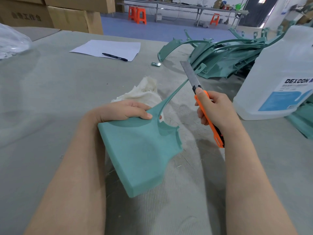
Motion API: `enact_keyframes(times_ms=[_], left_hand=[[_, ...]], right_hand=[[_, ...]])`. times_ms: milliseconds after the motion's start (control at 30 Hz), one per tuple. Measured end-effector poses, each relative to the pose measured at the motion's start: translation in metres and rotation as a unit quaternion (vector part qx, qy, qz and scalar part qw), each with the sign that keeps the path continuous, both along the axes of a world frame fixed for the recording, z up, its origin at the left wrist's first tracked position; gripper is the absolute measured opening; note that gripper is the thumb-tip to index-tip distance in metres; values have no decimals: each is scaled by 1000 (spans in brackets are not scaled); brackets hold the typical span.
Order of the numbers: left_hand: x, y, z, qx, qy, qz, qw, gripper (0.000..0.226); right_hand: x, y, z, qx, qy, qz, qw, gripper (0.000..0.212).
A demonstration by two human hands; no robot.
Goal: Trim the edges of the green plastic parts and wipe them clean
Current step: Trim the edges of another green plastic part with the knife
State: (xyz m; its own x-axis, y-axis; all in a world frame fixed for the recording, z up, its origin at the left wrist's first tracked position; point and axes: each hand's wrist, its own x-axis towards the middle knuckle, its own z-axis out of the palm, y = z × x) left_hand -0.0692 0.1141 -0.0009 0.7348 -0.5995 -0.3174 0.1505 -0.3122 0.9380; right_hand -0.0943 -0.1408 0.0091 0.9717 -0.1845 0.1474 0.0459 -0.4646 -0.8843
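Observation:
My left hand [124,110] grips the upper edge of a broad green plastic part [138,153], thumb on its face, holding it tilted above the table. A thin green arm of the part curves up and to the right. My right hand [216,110] grips an orange utility knife [209,117] with its long blade [190,74] extended up and to the left; the blade crosses the tip of the thin green arm. A white rag [144,92] lies crumpled on the table just behind my left hand.
A pile of green plastic parts [225,55] lies at the back right. A large translucent jug [281,77] stands at the right. A sheet of paper [108,48] with a black pen [114,57] lies further back, cardboard boxes [67,16] behind.

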Motion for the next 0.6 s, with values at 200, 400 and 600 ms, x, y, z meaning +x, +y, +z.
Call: enact_keyframes(times_ms=[200, 400, 600], left_hand=[[0, 0, 2, 11, -14, 20, 1000, 36], [-2, 0, 3, -17, -8, 36, 999, 40], [1, 2, 2, 1, -23, 50, 999, 40]], right_hand=[[-3, 6, -1, -2, 37, 48, 998, 39], [-1, 5, -3, 8, 51, 66, 996, 41], [0, 4, -6, -18, 83, 110, 990, 44]])
